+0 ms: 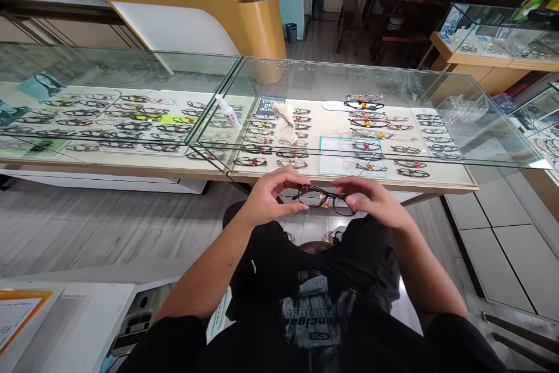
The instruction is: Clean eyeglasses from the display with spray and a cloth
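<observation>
A pair of dark-framed eyeglasses point(325, 197) is held between my two hands, over my lap and in front of the display case. My left hand point(276, 195) pinches the left end of the frame between thumb and fingers. At the other end, my right hand point(371, 199) grips the frame, its thumb over the right lens edge. A small orange-red sticker shows on one lens. On the glass top beyond my hands, a white spray bottle point(229, 112) stands to the left and a crumpled cream cloth point(285, 123) lies to its right.
A glass display case point(437, 178) with rows of eyeglasses spans the space before me. Behind it is a curved yellow counter point(262, 29). Another glass case point(502, 41) stands at right. At lower left is a white surface point(82, 326) with papers.
</observation>
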`<state>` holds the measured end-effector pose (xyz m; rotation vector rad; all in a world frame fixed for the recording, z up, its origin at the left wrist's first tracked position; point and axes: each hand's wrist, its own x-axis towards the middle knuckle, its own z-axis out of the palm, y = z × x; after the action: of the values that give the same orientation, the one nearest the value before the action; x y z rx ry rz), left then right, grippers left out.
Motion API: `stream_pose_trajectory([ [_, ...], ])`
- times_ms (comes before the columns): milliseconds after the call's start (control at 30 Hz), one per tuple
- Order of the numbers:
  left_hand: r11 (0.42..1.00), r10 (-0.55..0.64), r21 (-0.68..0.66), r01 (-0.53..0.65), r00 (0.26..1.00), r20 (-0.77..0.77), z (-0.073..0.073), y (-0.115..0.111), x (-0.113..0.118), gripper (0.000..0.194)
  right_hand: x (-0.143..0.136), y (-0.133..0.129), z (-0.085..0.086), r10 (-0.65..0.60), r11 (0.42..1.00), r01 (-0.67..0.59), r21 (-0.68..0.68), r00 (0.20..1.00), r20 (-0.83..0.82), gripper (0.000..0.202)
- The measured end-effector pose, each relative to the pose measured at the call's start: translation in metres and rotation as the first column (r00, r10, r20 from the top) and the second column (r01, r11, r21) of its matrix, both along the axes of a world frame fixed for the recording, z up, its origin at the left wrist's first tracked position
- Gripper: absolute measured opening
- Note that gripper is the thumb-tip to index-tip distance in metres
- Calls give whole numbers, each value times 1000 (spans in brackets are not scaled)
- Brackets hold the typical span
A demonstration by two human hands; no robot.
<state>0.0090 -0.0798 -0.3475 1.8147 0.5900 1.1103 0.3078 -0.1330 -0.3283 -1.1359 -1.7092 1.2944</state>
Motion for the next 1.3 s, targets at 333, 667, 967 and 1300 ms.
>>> stream_pose_trajectory([
  [333,975,-81,171,139,949,-306,25,1,-6,39,-11,21,-2,283,901,-304,-311,953,-112,31],
  [667,951,-280,-170,257,952,-125,20,22,5,49,-8,12,4,305,901,-328,-285,944,-122,42],
  [967,322,-488,-697,641,743,458,-47,51,67,71,0,3,43,218,802,-270,532,963,160,21],
  [1300,284,-496,-732,620,748,441,-62,35,107,77,2,-2,62,168,703,-310,640,947,274,10],
])
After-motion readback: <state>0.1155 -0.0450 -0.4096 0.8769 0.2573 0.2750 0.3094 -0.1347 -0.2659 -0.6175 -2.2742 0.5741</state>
